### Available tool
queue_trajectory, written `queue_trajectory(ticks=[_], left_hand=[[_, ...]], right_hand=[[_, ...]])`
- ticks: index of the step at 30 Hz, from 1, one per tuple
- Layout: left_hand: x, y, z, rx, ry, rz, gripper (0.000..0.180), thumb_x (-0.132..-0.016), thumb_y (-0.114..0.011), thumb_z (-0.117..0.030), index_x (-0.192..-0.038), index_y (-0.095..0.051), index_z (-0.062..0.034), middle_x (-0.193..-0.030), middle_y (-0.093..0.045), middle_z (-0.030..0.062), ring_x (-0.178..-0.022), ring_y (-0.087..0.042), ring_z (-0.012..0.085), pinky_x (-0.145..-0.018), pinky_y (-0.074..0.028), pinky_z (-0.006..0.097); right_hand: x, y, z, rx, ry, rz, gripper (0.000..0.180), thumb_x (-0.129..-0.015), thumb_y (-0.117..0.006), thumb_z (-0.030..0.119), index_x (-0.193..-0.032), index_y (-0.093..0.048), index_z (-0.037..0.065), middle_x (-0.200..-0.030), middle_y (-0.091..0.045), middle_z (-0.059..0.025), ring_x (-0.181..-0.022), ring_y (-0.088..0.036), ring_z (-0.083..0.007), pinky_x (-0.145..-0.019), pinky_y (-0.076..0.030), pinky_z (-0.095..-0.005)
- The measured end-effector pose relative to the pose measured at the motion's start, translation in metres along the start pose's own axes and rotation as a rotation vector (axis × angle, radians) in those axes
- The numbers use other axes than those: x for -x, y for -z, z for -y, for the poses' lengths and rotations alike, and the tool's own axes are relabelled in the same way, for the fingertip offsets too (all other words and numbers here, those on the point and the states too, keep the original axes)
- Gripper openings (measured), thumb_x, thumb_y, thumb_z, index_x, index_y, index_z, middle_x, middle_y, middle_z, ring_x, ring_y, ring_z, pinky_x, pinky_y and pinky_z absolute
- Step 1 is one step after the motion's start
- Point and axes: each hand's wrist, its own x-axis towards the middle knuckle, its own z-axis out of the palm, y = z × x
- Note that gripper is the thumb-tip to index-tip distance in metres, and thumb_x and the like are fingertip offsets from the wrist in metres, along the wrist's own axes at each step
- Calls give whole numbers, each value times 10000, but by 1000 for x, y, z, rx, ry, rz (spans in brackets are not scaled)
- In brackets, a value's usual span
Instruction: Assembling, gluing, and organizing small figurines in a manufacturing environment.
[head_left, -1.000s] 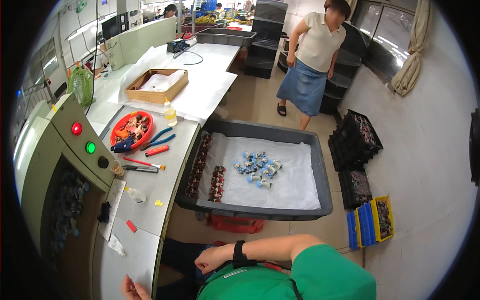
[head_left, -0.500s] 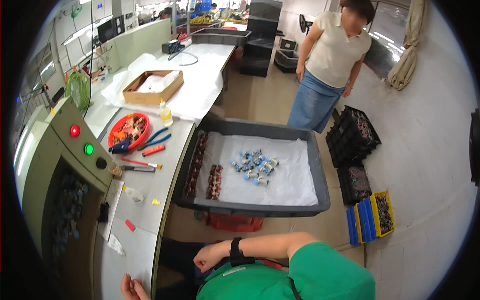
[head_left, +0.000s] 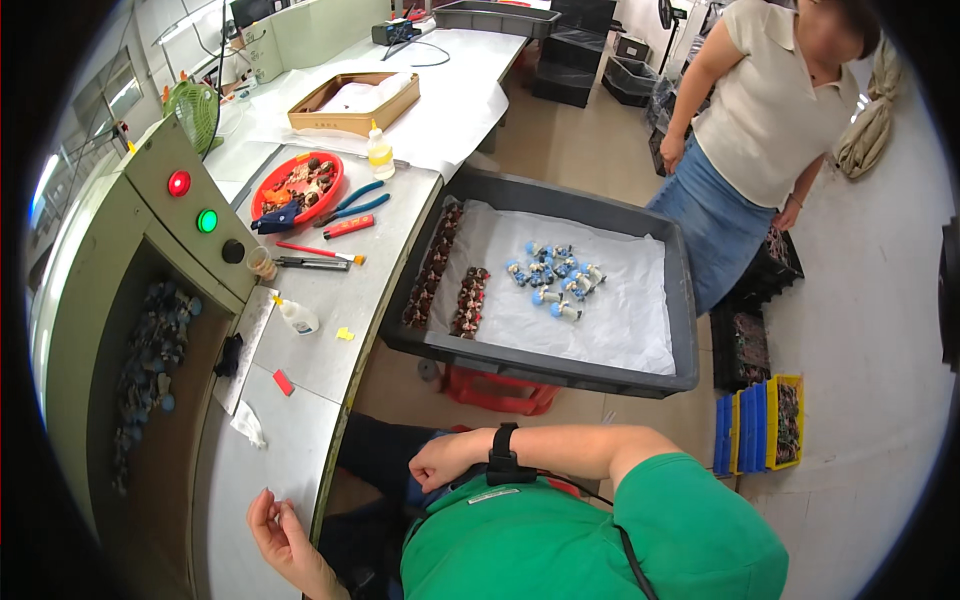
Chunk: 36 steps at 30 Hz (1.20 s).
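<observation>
- Resting near the worktop [head_left: 300, 440] edge, the left hand [head_left: 285, 535] lies at the bottom of the view with fingers loosely curled and thumb meeting fingertips; whether it pinches anything is too small to tell.
- The right hand [head_left: 440, 462] is curled into a loose fist in front of the person's chest, above the lap, holding nothing that shows; a black wristband [head_left: 503, 458] sits on that wrist.
- Nearest the left hand on the grey worktop lie a crumpled white scrap [head_left: 247, 424] and a small red piece [head_left: 283, 382].
- Further up stand a small white squeeze bottle [head_left: 298, 317], a yellow bit [head_left: 344, 334], a red-handled tool [head_left: 320, 251], blue-handled pliers [head_left: 352, 204] and a red dish [head_left: 297, 186] of small parts.
- To the right of the worktop a large grey tray [head_left: 560, 372] lined with white paper holds rows of dark parts [head_left: 468, 301] and a cluster of blue and white pieces [head_left: 555, 280].
- A control box [head_left: 190, 215] with a red and a green button stands at the left.
- Another person [head_left: 770, 120] in a cream top and blue skirt stands beyond the tray.
</observation>
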Motion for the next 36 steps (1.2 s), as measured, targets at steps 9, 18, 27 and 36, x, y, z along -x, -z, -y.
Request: queue_trajectory(ticks=[9,18,27,36], left_hand=[[0,-1,0,-28,-24,12,288,-924,-521,19,-1212,-534,12,-1073,-525,47,-966,-488,99,-911,-410,226],[3,0,-5,-27,-69,55,270,-928,-510,12,-1197,-540,8,-1107,-510,45,-970,-470,92,-894,-403,230],[3,-6,-11,-16,43,-4,260,-983,-473,-116,-1209,-541,-6,-1086,-531,52,-934,-490,90,-844,-420,234],[0,-8,-2,-24,-1,67,265,-974,-479,-105,-1215,-536,-13,-1083,-538,50,-960,-501,98,-839,-416,232]], right_hand=[[2,1,1,14,33,-9,218,-830,-657,302,-877,-606,94,-766,-625,-56,-746,-601,-227,-647,-447,-368],[6,2,6,-2,-18,2,202,-813,-663,272,-851,-620,78,-818,-646,-91,-814,-618,-257,-698,-468,-377],[7,3,9,-3,-7,0,208,-806,-669,274,-854,-622,77,-832,-651,-96,-829,-621,-264,-705,-472,-376],[7,1,-1,3,-24,3,198,-798,-661,268,-857,-626,82,-823,-652,-94,-817,-628,-262,-696,-477,-383]])
